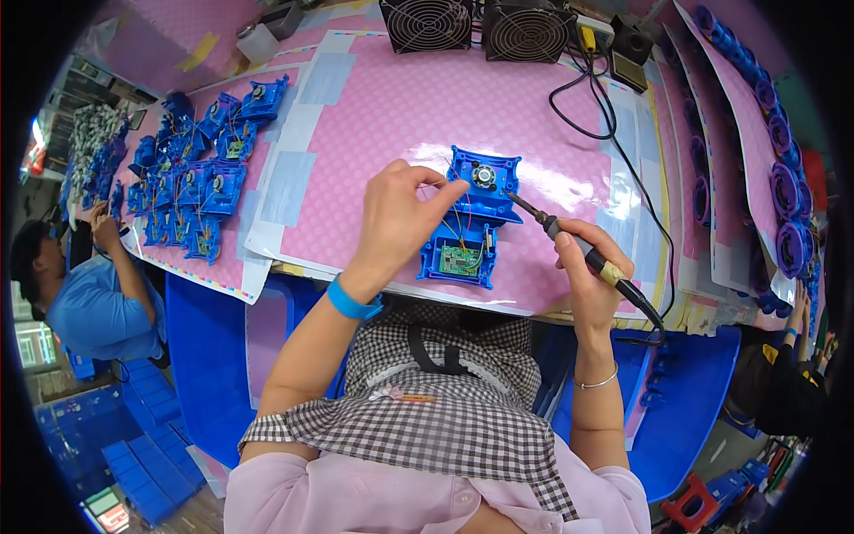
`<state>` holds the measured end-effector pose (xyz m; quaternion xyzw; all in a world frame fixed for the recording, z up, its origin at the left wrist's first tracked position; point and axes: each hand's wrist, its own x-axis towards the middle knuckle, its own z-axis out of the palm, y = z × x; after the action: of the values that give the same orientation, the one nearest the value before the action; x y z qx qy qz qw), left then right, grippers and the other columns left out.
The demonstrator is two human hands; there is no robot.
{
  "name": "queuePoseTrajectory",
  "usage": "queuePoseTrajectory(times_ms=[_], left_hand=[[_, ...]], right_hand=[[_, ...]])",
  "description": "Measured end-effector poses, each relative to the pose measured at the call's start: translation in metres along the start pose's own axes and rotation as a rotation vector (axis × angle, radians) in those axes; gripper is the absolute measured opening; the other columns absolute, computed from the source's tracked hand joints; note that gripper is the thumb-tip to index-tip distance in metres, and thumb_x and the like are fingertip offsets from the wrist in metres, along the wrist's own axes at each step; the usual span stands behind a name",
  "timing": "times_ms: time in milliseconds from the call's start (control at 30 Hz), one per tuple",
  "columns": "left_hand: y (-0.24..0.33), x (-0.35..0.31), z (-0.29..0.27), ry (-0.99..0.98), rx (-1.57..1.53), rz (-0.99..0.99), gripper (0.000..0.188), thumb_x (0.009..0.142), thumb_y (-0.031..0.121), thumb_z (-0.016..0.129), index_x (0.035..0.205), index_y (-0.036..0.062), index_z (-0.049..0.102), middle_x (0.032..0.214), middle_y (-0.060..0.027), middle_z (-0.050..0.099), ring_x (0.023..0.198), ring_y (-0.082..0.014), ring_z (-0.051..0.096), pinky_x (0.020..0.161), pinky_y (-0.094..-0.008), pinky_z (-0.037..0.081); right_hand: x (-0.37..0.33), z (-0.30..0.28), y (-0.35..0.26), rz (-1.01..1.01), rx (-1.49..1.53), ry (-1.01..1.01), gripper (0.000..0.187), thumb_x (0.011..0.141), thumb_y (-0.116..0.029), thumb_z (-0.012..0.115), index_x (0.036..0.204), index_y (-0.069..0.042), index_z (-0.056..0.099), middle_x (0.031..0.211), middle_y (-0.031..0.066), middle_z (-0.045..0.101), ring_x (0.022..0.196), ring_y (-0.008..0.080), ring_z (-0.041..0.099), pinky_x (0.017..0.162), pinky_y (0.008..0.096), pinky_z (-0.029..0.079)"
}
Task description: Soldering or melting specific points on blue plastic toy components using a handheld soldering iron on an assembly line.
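Note:
My right hand (594, 267) grips a soldering iron (550, 222), its tip pointing left at the right side of an opened blue plastic housing (504, 167). A round speaker (484, 177) sits in the housing's upper half. In the lower half lies a green circuit board (459, 259), and thin coloured wires (459, 219) run between the two. Over the left edge of the upper half, my left hand (398, 212) is closed with thumb and finger pinching a thin wire. The exact contact at the iron's tip is too small to make out.
Several similar blue housings (189, 182) lie at the left. Two black fans (528, 34) stand at the back beside an iron stand (628, 71). A black cord (642, 191) loops down the right. Upright boards with blue rings (788, 249) are at the far right. Another person (98, 303) works at left.

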<state>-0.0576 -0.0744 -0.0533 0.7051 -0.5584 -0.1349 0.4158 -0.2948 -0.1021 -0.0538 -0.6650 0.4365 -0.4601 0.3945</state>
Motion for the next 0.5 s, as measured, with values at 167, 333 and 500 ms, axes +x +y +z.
queuePoseTrajectory(times_ms=[167,333,500], left_hand=[[0.005,-0.001,0.004,-0.025,-0.045,-0.053,0.019,0.077,0.019,0.073,0.077,0.0001,0.070,0.069,-0.0125,0.061,0.065,-0.0212,0.060,0.059,-0.0334,0.045],[0.017,-0.007,-0.004,0.040,-0.102,-0.022,0.014,0.079,0.013,0.071,0.079,-0.0009,0.069,0.072,-0.0120,0.064,0.066,-0.0193,0.062,0.058,-0.0320,0.046],[0.026,-0.003,0.004,-0.057,-0.365,-0.203,0.009,0.080,0.008,0.069,0.083,-0.0007,0.069,0.079,-0.0113,0.068,0.067,-0.0182,0.062,0.060,-0.0331,0.047]], right_hand=[[-0.003,-0.004,-0.001,0.002,-0.016,0.027,0.017,0.084,-0.003,0.068,0.099,0.003,0.070,0.076,0.0055,0.066,0.061,0.0084,0.058,0.055,0.0201,0.044],[-0.003,-0.001,0.002,0.001,0.012,-0.001,0.017,0.084,-0.004,0.068,0.099,0.002,0.070,0.077,0.0050,0.066,0.061,0.0080,0.058,0.055,0.0200,0.044],[-0.003,-0.002,0.001,-0.003,0.015,-0.014,0.017,0.084,-0.004,0.068,0.099,0.002,0.070,0.077,0.0050,0.066,0.062,0.0079,0.058,0.055,0.0198,0.044]])
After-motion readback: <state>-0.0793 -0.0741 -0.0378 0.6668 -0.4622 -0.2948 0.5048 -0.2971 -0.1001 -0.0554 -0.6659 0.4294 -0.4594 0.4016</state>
